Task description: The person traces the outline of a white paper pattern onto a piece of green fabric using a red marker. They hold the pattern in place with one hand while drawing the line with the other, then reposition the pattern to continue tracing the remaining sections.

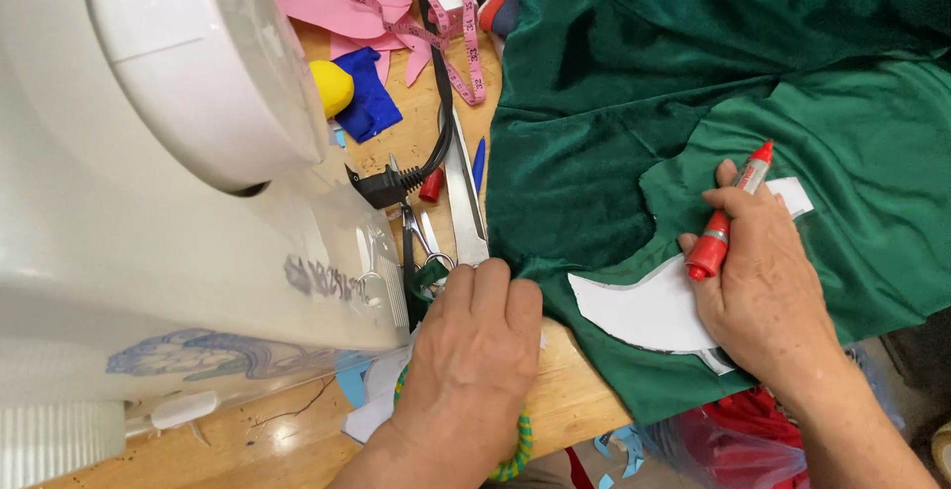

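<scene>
Scissors [466, 202] under left hand [475, 340]; right hand [763, 291], fingers gripping red marker [728, 214], pins white pattern [644, 306] on green velvet [614, 93], seemingly ready for cutting.

Looming over the left side of the wooden tabletop [570, 390], blocking any pass there: bulky white plastic sewing machine [168, 182]. Crowding the narrow strip beside it: long steel scissors [464, 197], black power cord [436, 83], pink measuring tape [436, 28]. Covering the right side, lying flat and leaving room above: dark green velvet fabric [634, 83].
</scene>
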